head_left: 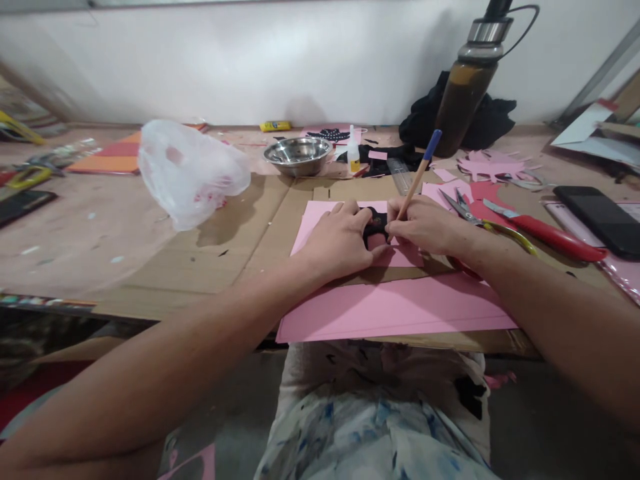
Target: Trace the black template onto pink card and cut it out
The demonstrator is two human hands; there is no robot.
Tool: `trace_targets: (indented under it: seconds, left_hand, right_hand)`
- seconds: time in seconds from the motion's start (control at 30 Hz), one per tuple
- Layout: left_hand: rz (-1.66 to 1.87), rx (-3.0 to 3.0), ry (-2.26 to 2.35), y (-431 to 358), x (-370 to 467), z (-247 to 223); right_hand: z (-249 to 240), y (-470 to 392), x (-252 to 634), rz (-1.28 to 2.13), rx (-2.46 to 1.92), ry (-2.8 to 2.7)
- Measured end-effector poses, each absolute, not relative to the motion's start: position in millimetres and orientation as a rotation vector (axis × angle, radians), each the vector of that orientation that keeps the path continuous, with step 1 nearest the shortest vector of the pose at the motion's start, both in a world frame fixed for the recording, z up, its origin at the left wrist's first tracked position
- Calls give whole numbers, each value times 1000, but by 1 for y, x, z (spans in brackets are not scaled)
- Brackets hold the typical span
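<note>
paper point(403, 257) tops cardboard point(240, 250) before white wall point(300, 60), left fingers point(353, 217) spread, right fingers point(395, 228) gripping pen point(421, 170).

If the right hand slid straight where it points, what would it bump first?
The right hand would probably bump the left hand, just past the black piece; depth is hard to judge.

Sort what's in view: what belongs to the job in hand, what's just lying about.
Apparently in use:
tan, blue-ended pen
irregular black piece
pink paper sheet beneath it

Probably just lying about:
white plastic bag
round metal bowl
rectangular black phone
</note>
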State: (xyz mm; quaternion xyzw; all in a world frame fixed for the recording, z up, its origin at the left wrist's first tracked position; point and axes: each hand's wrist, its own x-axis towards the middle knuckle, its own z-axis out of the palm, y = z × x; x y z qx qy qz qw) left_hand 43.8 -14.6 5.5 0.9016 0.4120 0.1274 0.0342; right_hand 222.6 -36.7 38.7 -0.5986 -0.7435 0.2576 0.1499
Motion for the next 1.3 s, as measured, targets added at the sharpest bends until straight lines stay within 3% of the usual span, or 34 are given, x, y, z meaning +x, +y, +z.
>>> trace_targets:
  seconds: [0.6, 1.3]
  left_hand:
    - [296, 2770, 1240, -2, 46, 13]
    - [169, 2816, 1366, 11, 59, 18]
  right_hand:
    - [45, -50, 216, 789, -1735, -1621]
    - [37, -58, 218, 700, -1684, -1966]
